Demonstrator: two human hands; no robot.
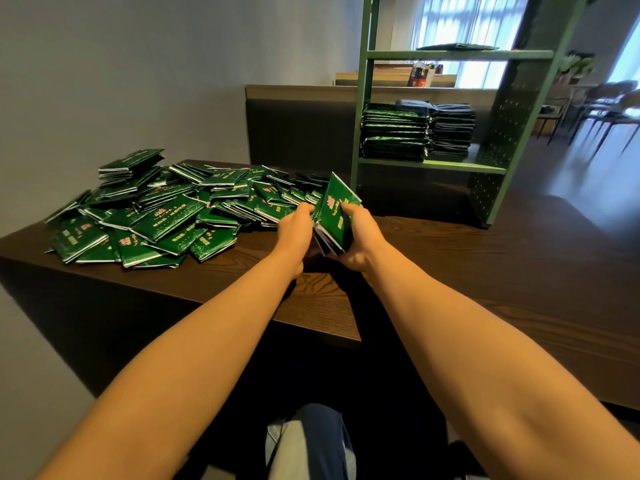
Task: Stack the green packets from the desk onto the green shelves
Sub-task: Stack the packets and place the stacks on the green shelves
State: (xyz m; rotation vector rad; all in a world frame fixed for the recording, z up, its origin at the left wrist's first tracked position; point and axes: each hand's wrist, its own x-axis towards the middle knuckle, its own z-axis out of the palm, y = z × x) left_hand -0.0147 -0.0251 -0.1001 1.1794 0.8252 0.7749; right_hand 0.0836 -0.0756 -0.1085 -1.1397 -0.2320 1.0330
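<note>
- While clamping curled right fingers [348,210] over the upper right edge of a tilted bundle of green packets [334,216], backing its right side with the right hand [362,242].
- Pressing in from the opposite side with curled left fingers [305,210], left hand [294,230] tight on the bundle's left edge. Squaring it up, by the look of it.
- Holding all that just off the right end of the loose heap [156,216], low over the desk [502,278]. Touching the wood or not, cannot tell.
- Looks light, thin and glossy, so likely to slide packet over packet.
- Best gripped across both long edges, squeezing the whole thickness, never by one corner.
- Probably soft enough to bend, so worth keeping the bundle small and the edges flush.
- Plenty left in the heap, with a few small piles at its far left end.
- Beyond the heap and to its right, green shelves [433,165], middle board already carrying neatly stacked packets [394,133], with a darker stack [452,129] right alongside.
- Higher up, something flat [457,47] on the upper board, too backlit to name.
- Next call, probably: carry right from the heap, lay flat on the green stack, both hands on until settled.
</note>
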